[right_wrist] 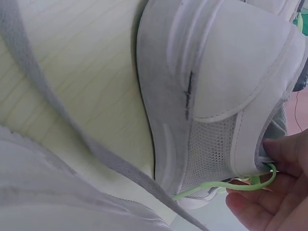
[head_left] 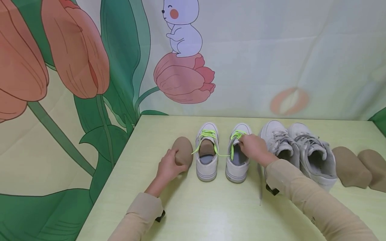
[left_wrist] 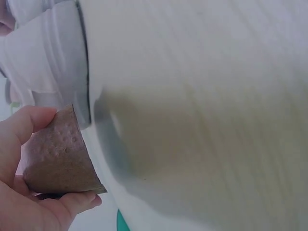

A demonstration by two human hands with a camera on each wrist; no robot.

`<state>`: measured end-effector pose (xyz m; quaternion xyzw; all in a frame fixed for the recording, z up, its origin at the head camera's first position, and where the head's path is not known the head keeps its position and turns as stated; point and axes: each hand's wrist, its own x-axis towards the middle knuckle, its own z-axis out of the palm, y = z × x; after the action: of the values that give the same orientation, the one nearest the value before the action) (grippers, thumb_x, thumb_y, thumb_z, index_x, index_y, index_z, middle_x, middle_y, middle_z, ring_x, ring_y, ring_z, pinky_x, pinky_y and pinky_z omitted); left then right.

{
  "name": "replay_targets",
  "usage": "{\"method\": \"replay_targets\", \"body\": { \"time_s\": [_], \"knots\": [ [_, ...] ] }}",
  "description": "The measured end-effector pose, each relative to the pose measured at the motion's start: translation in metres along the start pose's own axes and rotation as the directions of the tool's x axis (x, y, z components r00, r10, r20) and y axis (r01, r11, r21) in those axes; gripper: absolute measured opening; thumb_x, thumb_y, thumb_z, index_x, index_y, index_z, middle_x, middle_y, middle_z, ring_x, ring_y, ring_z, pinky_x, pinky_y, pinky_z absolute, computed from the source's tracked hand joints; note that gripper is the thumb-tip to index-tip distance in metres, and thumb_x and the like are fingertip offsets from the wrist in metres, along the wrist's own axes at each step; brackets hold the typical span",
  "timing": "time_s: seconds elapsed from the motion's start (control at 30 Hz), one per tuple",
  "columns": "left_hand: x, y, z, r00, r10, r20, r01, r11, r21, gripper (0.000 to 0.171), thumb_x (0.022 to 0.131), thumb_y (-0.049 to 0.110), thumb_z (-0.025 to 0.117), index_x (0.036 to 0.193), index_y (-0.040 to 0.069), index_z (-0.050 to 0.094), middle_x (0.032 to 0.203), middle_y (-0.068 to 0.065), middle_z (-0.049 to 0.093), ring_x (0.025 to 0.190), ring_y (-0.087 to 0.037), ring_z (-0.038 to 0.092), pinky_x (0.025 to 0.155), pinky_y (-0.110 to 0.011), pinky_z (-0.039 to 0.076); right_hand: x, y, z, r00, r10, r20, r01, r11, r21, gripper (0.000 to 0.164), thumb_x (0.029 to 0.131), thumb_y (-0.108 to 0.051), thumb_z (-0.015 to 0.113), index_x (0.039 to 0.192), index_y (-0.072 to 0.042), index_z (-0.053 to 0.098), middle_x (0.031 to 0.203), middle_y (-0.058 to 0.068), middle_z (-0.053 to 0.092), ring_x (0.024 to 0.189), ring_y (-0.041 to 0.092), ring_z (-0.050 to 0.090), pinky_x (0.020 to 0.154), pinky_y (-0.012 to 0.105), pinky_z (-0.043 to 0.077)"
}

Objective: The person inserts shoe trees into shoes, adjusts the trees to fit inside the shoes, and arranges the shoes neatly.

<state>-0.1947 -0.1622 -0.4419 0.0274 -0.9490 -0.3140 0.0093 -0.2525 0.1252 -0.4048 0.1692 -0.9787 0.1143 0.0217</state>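
Observation:
A brown moulded shoe insert (head_left: pixel 182 149) lies at the left of the shoe row, and my left hand (head_left: pixel 169 168) grips its near end. In the left wrist view, thumb and fingers clasp the insert (left_wrist: pixel 65 154) from both sides. My right hand (head_left: pixel 254 147) pinches the tongue area of a small white sneaker (head_left: pixel 237 171) with green laces. The right wrist view has the thumb inside the collar of this sneaker (right_wrist: pixel 231 96), beside a green lace (right_wrist: pixel 226 185). Between the hands stands the matching sneaker (head_left: pixel 206 170), a brown insert (head_left: pixel 207 147) inside it.
To the right, two larger white sneakers (head_left: pixel 272 130) (head_left: pixel 327 179) with grey laces stand close together, partly behind my right forearm. One loose grey lace (head_left: pixel 260 184) trails onto the table (head_left: pixel 211 214). Two more brown inserts (head_left: pixel 351 167) (head_left: pixel 374 167) lie at far right. A printed cloth (head_left: pixel 256 60) hangs behind.

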Motion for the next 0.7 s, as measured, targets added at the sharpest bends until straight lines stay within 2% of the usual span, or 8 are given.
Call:
{"method": "replay_targets", "body": {
  "time_s": [0.27, 0.43, 0.7],
  "knots": [
    [-0.003, 0.006, -0.011, 1.0, 0.002, 0.003, -0.002, 1.0, 0.004, 0.077, 0.065, 0.021, 0.076, 0.13, 0.007, 0.039, 0.134, -0.021, 0.039, 0.112, -0.038, 0.047, 0.089, -0.049, 0.04, 0.0, -0.001, -0.003, 1.0, 0.008, 0.009, -0.008, 1.0, -0.004, 0.017, 0.083, -0.013, 0.053, 0.069, -0.011, 0.063, 0.066, 0.005, 0.06, 0.056, 0.018, 0.051, 0.044, 0.032, 0.039],
    [-0.004, 0.01, -0.018, 1.0, 0.01, 0.016, -0.01, 1.0, 0.004, 0.076, 0.065, 0.021, 0.075, 0.131, 0.006, 0.039, 0.136, -0.022, 0.035, 0.116, -0.038, 0.044, 0.091, -0.05, 0.038, 0.002, -0.001, -0.002, 1.0, 0.012, 0.013, -0.012, 1.0, -0.021, 0.019, 0.082, -0.012, 0.051, 0.066, -0.012, 0.061, 0.062, 0.004, 0.058, 0.055, 0.017, 0.049, 0.043, 0.031, 0.037],
    [-0.007, 0.02, -0.03, 0.998, 0.057, 0.002, -0.057, 0.998, 0.022, 0.072, 0.066, 0.022, 0.074, 0.128, 0.006, 0.041, 0.134, -0.02, 0.039, 0.11, -0.038, 0.049, 0.088, -0.05, 0.041, 0.002, -0.002, -0.008, 0.999, 0.029, 0.046, -0.029, 0.999, -0.013, 0.019, 0.082, -0.011, 0.051, 0.067, -0.012, 0.062, 0.061, 0.002, 0.055, 0.055, 0.016, 0.047, 0.043, 0.029, 0.035]
  ]
}}
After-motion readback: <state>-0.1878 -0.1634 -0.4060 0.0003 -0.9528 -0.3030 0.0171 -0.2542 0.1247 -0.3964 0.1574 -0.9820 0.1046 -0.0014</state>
